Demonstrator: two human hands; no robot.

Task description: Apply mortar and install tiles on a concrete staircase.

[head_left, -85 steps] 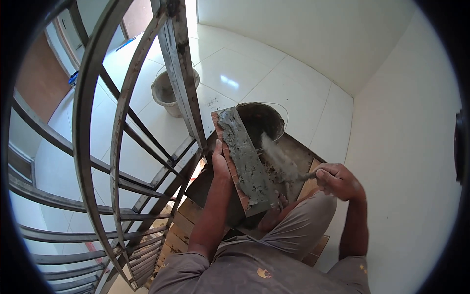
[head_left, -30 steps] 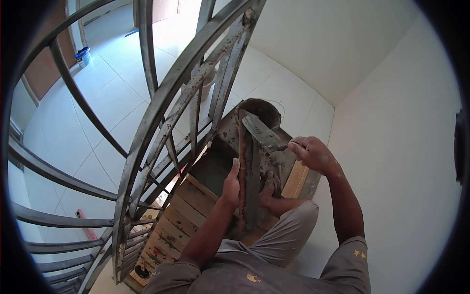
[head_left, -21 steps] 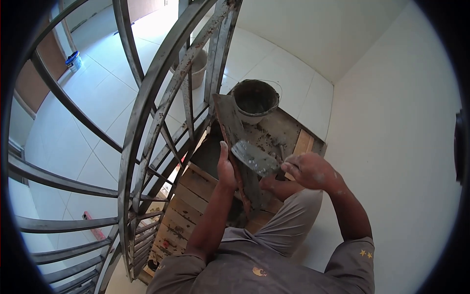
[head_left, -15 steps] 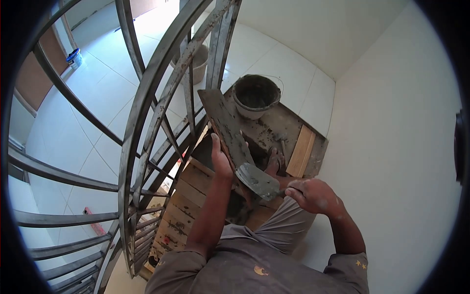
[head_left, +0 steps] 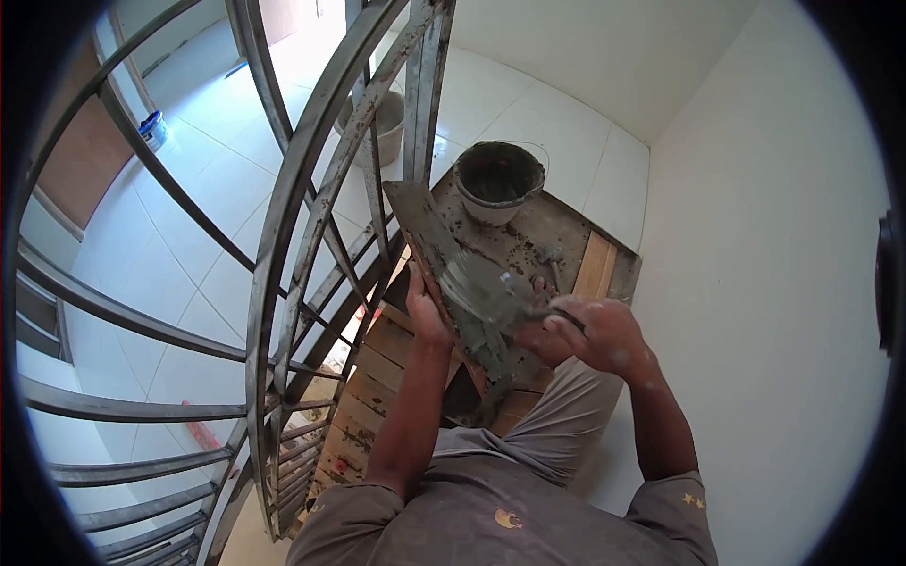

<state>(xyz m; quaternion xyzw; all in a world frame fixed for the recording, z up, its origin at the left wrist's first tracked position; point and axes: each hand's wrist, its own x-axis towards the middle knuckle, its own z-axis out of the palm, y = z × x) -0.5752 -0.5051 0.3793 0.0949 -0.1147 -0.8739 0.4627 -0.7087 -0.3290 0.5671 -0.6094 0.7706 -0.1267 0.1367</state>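
Observation:
My left hand (head_left: 427, 309) grips the edge of a long narrow tile (head_left: 408, 208), holding it tilted in front of me. Grey wet mortar (head_left: 489, 349) coats its upturned face, thickest toward the near end. In my right hand (head_left: 604, 335) is the handle of a trowel (head_left: 486, 288). Its blade lies over the middle of the tile, blurred by motion and smeared with mortar. The fingers of my left hand behind the tile are hidden.
A mortar-stained bucket (head_left: 491, 209) stands ahead on the landing, with a hammer (head_left: 550, 259) and wood-look tile (head_left: 595, 269) nearby. A metal railing (head_left: 274, 255) curves along my left; a white wall (head_left: 755, 283) rises at right. Wood-look steps (head_left: 377, 363) lie below.
The trowel has moved up and left along the tile, from its near end to its middle. Fresh mortar now covers the near part. My left hand keeps its hold.

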